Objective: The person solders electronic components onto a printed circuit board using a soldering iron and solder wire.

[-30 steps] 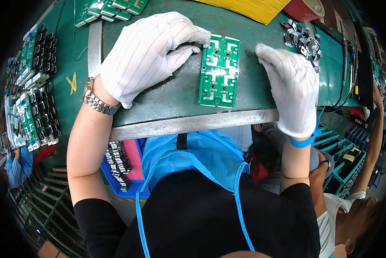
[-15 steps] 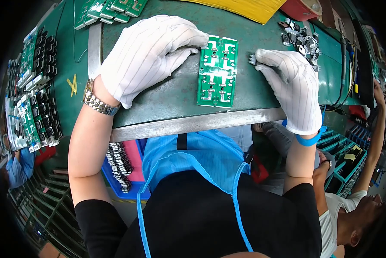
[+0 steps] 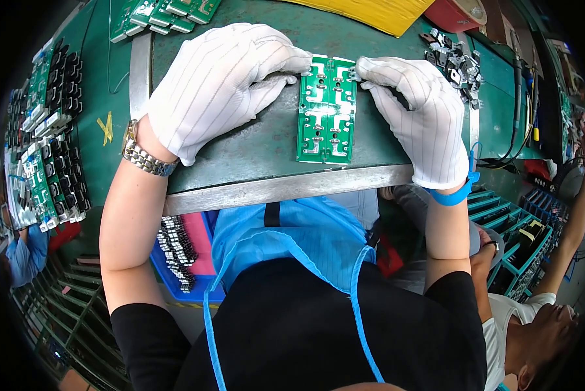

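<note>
A green circuit board (image 3: pixel 326 124) with silvery pads lies on the bench in front of me. White striped gloves cover both hands. My left hand (image 3: pixel 224 88) is closed in a pinch at the board's upper left edge, its fingertips touching it. My right hand (image 3: pixel 416 111) pinches a small component with metal pins (image 3: pixel 354 74) against the board's upper right edge. The gloved fingertips mostly hide this part.
Loose black-and-silver components (image 3: pixel 455 65) lie at the right back. More green boards (image 3: pixel 165 14) are stacked at the back left, near a yellow sheet (image 3: pixel 364 12). Assembled boards (image 3: pixel 48 143) stand far left. A metal strip (image 3: pixel 292 189) edges the bench. Another person (image 3: pixel 520 319) sits at right.
My right hand has moved left with the small component, from beside the circuit board to its upper right edge. The left hand stays at the board's left edge.
</note>
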`<act>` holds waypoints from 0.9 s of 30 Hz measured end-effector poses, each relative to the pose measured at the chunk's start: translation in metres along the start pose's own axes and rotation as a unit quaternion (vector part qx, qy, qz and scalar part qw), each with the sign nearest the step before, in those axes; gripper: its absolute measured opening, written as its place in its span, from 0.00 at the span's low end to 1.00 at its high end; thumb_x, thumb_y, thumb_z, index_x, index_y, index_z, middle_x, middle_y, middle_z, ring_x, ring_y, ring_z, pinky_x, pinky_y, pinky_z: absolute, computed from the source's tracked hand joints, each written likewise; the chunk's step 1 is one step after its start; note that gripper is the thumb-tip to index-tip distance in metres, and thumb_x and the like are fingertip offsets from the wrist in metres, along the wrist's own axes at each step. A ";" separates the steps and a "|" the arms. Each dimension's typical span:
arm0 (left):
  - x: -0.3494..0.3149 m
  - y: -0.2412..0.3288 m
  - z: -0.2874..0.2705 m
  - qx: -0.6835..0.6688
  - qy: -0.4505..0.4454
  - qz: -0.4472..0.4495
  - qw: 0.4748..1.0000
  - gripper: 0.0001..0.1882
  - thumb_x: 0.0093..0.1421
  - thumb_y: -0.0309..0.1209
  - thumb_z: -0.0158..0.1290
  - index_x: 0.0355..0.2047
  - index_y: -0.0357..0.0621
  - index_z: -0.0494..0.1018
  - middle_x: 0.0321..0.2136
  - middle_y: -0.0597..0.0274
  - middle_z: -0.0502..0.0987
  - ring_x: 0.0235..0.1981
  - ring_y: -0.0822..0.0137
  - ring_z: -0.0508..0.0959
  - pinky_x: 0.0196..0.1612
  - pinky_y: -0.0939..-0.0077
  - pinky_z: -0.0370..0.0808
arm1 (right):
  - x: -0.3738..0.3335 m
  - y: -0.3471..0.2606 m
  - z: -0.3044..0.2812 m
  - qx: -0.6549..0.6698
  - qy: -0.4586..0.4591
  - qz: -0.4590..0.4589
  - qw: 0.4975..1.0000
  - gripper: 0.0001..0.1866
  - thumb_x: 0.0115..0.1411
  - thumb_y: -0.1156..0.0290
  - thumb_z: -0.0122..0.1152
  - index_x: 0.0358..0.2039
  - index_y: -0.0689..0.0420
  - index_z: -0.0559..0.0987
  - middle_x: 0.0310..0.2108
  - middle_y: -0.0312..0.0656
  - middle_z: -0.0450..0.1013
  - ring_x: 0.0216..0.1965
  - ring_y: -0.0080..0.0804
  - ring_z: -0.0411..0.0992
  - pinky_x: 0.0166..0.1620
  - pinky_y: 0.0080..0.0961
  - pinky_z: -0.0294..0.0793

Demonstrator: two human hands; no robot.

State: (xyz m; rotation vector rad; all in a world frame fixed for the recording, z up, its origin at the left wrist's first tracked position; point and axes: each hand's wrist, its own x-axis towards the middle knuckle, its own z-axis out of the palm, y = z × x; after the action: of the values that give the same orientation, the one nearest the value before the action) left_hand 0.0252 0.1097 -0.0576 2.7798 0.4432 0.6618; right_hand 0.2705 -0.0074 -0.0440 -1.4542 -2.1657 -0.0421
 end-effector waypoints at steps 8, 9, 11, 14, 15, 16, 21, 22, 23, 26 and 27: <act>0.004 -0.001 -0.002 -0.007 0.006 0.011 1.000 0.13 0.53 0.26 0.60 0.40 0.48 0.80 0.39 0.63 0.81 0.43 0.58 0.80 0.47 0.67 0.77 | 0.001 0.003 -0.001 -0.027 -0.001 -0.033 0.999 0.13 0.53 0.74 0.64 0.41 0.52 0.80 0.38 0.37 0.78 0.39 0.37 0.75 0.44 0.31 0.74; 0.005 -0.002 -0.002 -0.002 0.013 0.014 1.000 0.13 0.52 0.25 0.60 0.40 0.48 0.80 0.39 0.62 0.81 0.43 0.58 0.79 0.46 0.67 0.77 | 0.003 0.003 -0.001 -0.053 0.001 -0.042 0.998 0.13 0.53 0.73 0.64 0.41 0.51 0.80 0.37 0.36 0.78 0.39 0.37 0.76 0.44 0.31 0.74; 0.003 0.000 -0.003 -0.002 0.017 -0.002 1.000 0.13 0.52 0.25 0.60 0.40 0.47 0.79 0.39 0.61 0.81 0.43 0.57 0.79 0.46 0.67 0.76 | 0.006 0.009 0.008 -0.041 0.015 -0.048 0.998 0.12 0.53 0.73 0.64 0.40 0.51 0.80 0.37 0.36 0.78 0.39 0.37 0.76 0.44 0.31 0.74; 0.006 0.004 -0.009 -0.005 0.025 -0.012 1.000 0.13 0.52 0.24 0.60 0.40 0.45 0.79 0.37 0.59 0.80 0.42 0.56 0.79 0.45 0.67 0.76 | 0.008 0.011 0.008 -0.039 0.002 -0.047 0.998 0.11 0.55 0.72 0.62 0.40 0.51 0.79 0.37 0.35 0.79 0.39 0.35 0.76 0.42 0.30 0.73; 0.006 0.006 -0.009 -0.015 0.020 -0.027 0.999 0.12 0.53 0.26 0.59 0.39 0.46 0.78 0.37 0.58 0.79 0.40 0.56 0.79 0.45 0.67 0.76 | 0.005 0.010 0.009 -0.052 -0.007 -0.043 0.998 0.11 0.56 0.71 0.62 0.41 0.51 0.79 0.38 0.36 0.78 0.40 0.35 0.76 0.43 0.30 0.73; 0.006 0.005 -0.009 -0.025 0.015 -0.041 0.999 0.11 0.54 0.28 0.58 0.39 0.47 0.78 0.36 0.56 0.78 0.38 0.55 0.78 0.44 0.67 0.75 | 0.002 0.010 0.009 -0.065 -0.015 -0.038 0.997 0.12 0.57 0.71 0.61 0.42 0.51 0.79 0.39 0.37 0.78 0.41 0.35 0.75 0.43 0.30 0.73; 0.004 0.012 -0.016 -0.116 0.091 -0.141 0.979 0.14 0.55 0.24 0.58 0.44 0.43 0.76 0.36 0.60 0.77 0.32 0.64 0.77 0.38 0.71 0.76 | -0.026 0.016 -0.021 -0.033 0.137 0.116 0.983 0.14 0.58 0.76 0.64 0.45 0.54 0.81 0.40 0.44 0.79 0.41 0.41 0.78 0.45 0.33 0.77; 0.007 0.012 -0.013 -0.126 0.134 -0.153 0.971 0.13 0.56 0.25 0.57 0.44 0.44 0.76 0.36 0.58 0.78 0.33 0.62 0.78 0.39 0.70 0.76 | -0.036 0.021 -0.030 -0.047 0.161 0.182 0.969 0.13 0.58 0.76 0.64 0.45 0.54 0.81 0.39 0.45 0.79 0.41 0.41 0.78 0.45 0.31 0.77; 0.010 0.018 -0.014 -0.121 0.134 -0.132 0.975 0.13 0.57 0.25 0.57 0.44 0.44 0.76 0.36 0.56 0.78 0.34 0.61 0.79 0.39 0.69 0.76 | -0.043 0.028 -0.040 -0.074 0.148 0.198 0.966 0.13 0.58 0.75 0.64 0.45 0.54 0.81 0.39 0.45 0.79 0.41 0.41 0.78 0.44 0.31 0.77; 0.041 0.036 -0.007 -0.026 0.052 0.013 0.998 0.16 0.60 0.29 0.57 0.48 0.42 0.75 0.39 0.54 0.79 0.36 0.53 0.79 0.43 0.63 0.77 | -0.054 0.038 -0.038 -0.146 0.120 0.223 0.956 0.14 0.59 0.72 0.64 0.46 0.53 0.80 0.38 0.44 0.78 0.39 0.41 0.77 0.41 0.32 0.77; 0.053 0.048 -0.005 0.002 0.028 0.016 0.999 0.14 0.61 0.33 0.56 0.47 0.42 0.75 0.37 0.54 0.79 0.36 0.52 0.79 0.42 0.63 0.77 | -0.052 0.038 -0.036 -0.191 0.106 0.214 0.952 0.14 0.59 0.70 0.65 0.46 0.53 0.80 0.37 0.43 0.77 0.38 0.41 0.76 0.39 0.33 0.77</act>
State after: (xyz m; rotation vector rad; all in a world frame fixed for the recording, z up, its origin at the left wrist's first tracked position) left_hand 0.0794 0.0850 -0.0176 2.7831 0.4128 0.7479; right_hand 0.3333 -0.0470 -0.0463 -2.0078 -1.6904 -0.4624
